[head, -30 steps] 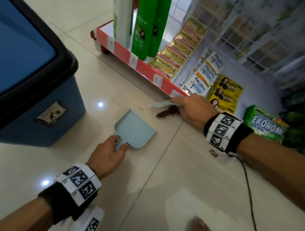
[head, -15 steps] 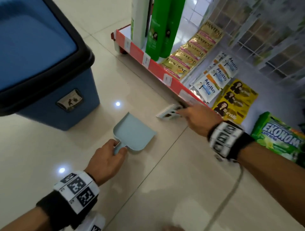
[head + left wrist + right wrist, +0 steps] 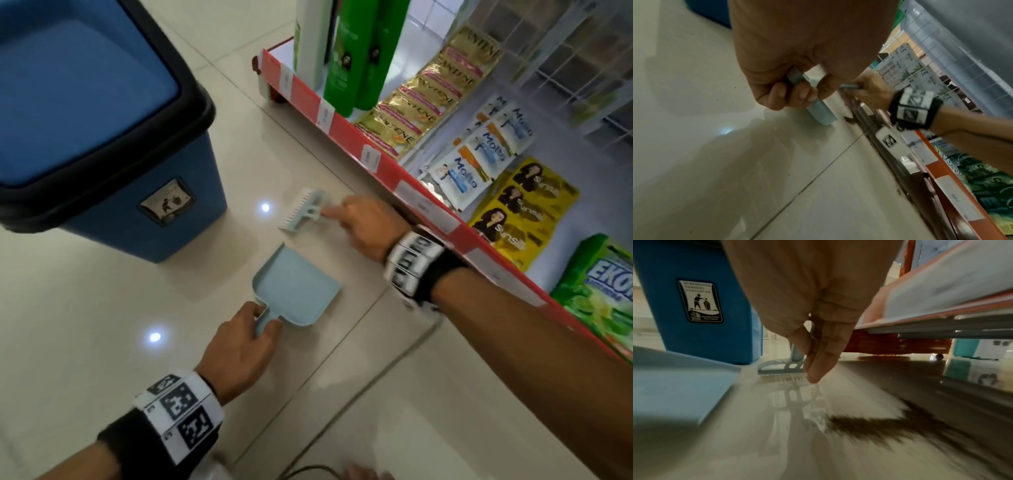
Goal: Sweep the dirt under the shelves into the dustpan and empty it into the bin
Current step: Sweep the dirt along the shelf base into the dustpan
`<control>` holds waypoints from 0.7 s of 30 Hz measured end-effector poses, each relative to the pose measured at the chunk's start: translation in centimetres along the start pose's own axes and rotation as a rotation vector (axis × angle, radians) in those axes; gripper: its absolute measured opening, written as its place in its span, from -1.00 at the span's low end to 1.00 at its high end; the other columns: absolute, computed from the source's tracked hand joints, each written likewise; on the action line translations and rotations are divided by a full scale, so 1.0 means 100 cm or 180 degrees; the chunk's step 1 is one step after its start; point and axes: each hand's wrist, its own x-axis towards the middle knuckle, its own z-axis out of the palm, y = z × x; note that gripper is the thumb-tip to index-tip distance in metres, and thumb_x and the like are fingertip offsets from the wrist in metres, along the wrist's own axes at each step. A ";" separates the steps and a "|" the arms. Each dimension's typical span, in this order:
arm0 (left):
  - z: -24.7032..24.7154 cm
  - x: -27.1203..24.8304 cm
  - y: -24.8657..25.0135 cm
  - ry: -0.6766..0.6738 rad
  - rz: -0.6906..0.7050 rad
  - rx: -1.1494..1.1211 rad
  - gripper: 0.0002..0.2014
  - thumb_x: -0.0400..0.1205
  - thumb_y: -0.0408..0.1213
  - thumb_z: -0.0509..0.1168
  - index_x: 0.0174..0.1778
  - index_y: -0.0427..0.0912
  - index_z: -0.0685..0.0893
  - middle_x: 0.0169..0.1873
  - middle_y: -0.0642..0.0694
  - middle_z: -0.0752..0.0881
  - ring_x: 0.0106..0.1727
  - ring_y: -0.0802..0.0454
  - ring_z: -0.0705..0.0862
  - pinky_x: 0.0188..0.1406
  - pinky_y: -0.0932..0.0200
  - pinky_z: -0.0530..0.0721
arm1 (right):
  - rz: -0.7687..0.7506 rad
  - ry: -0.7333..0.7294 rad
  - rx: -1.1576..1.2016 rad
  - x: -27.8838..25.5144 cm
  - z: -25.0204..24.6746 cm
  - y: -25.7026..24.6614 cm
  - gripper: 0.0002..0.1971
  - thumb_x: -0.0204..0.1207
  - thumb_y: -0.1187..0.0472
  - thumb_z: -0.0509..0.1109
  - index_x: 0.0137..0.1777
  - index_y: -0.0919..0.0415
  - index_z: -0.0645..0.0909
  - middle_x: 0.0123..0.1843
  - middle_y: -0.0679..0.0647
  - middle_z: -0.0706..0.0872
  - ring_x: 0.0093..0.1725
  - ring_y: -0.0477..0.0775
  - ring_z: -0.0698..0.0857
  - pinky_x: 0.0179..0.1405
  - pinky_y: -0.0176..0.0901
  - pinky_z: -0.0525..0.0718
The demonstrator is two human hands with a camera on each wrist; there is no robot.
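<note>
Since a second ago your right hand (image 3: pixel 368 228) has swung the small pale-blue plastic brush (image 3: pixel 305 212) away from the shelf edge and out over the open tile, so its white bristles now lie beyond the mouth of the dustpan, toward the bin. You grip the brush's thin handle between thumb and fingers; the right wrist view shows the fingers (image 3: pixel 818 360) closed along it. Your left hand (image 3: pixel 239 349) has stayed where it was, fingers curled round the short handle of the one pale-blue plastic dustpan (image 3: pixel 298 291), which lies flat on the cream floor tiles (image 3: pixel 102 342) with its open edge facing the shelf.

The dirt (image 3: pixel 851 119) is one dark-brown trail along the foot of the red-edged bottom shelf (image 3: pixel 346 128), with a smeared patch out on the tile (image 3: pixel 879 423), beside the dustpan but not in it.

One blue plastic bin with a black rim (image 3: pixel 113 164) stands just beyond the dustpan. On the shelf you can count two green bottles (image 3: pixel 356 58) and one white one (image 3: pixel 311 37).
</note>
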 end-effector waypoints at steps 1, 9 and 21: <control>-0.002 0.001 -0.004 0.0011 0.0036 -0.0043 -0.81 0.73 -0.08 0.20 0.02 -0.13 0.56 -0.27 -0.03 0.70 -0.33 0.12 0.60 -0.40 0.24 0.48 | 0.0000 -0.0068 0.0042 -0.014 0.001 0.009 -0.53 0.66 0.36 0.19 0.49 -0.04 0.56 -0.11 0.09 0.55 -0.06 0.18 0.63 -0.12 -0.15 0.40; -0.005 0.023 -0.014 -0.0146 0.0040 -0.0023 -0.75 0.74 -0.05 0.19 0.05 -0.18 0.59 -0.15 -0.10 0.72 -0.28 0.10 0.59 -0.33 0.23 0.48 | 0.0053 0.0303 0.0590 -0.131 -0.013 0.063 -0.49 0.44 0.54 0.35 0.36 0.17 0.68 -0.12 0.06 0.79 -0.22 -0.08 0.69 -0.18 -0.03 0.78; 0.009 0.051 0.022 -0.0465 0.0196 -0.0452 -0.76 0.73 -0.01 0.21 0.07 -0.11 0.62 -0.21 -0.07 0.69 -0.23 0.01 0.62 -0.21 0.10 0.56 | 0.1533 0.0966 0.0120 -0.009 0.012 0.010 -0.61 0.63 0.42 0.16 0.42 0.24 0.52 -0.02 0.25 0.74 -0.10 0.25 0.74 0.01 0.00 0.74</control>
